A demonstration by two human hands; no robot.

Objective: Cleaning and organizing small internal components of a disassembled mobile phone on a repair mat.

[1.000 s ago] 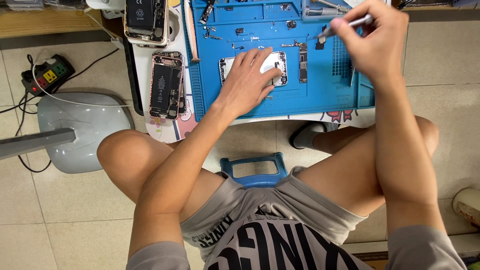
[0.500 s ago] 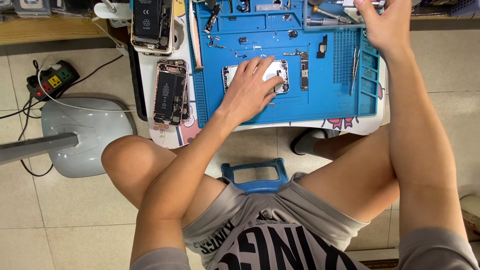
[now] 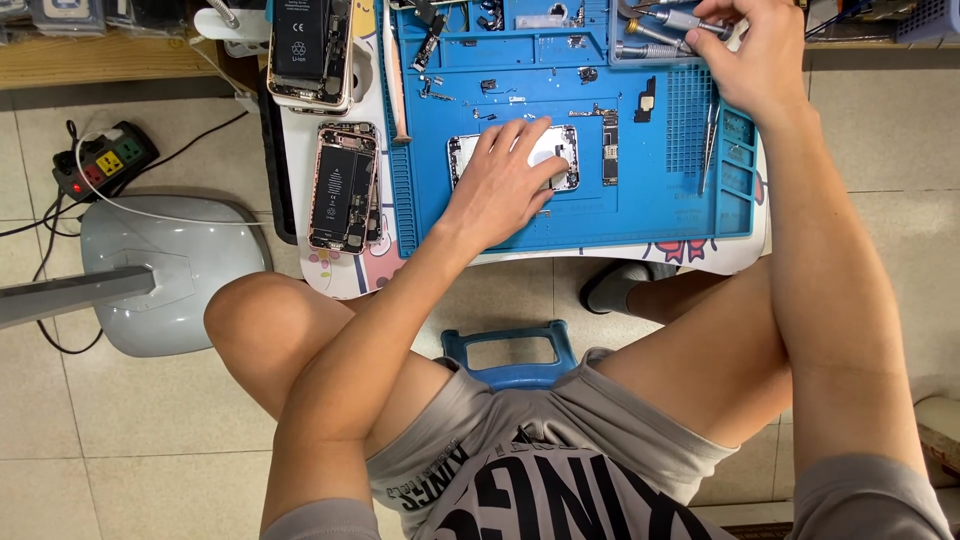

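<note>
My left hand (image 3: 502, 186) lies flat on an opened phone shell (image 3: 560, 158) in the middle of the blue work mat (image 3: 660, 215), fingers spread over it. My right hand (image 3: 755, 55) is at the mat's far right corner, fingers closed on a silver screwdriver (image 3: 668, 18) among other tools there. Small screws and phone parts are scattered on the mat. A thin pair of tweezers (image 3: 708, 140) lies on the mat's right side.
Two more opened phones (image 3: 343, 187) (image 3: 309, 50) lie left of the mat on the white table. A power strip (image 3: 104, 158) and a grey fan base (image 3: 170, 270) stand on the tiled floor at left. I sit on a blue stool (image 3: 508, 350).
My right hand moved from above the mat up to the far right tool area. The view shifted nearer the table. My left hand stayed on the phone shell.
</note>
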